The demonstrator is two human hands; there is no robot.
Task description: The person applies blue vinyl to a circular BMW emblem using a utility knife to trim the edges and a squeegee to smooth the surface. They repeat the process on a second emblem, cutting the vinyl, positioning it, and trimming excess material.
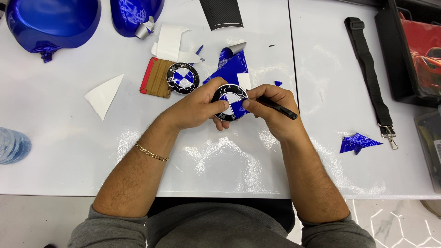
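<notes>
Hands meet at mid-desk: left hand (197,109) has its grip closed around a round black emblem (230,102) with blue and white quarters, held just above the white desk (69,151). Right hand (271,110) pinches a black knife (278,108), tip on the emblem's face. Second emblem (183,78) lies nearby.

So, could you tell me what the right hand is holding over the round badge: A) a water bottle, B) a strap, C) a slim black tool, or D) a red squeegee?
C: the right hand grips a slim black tool against the round badge, which the left hand holds.
</notes>
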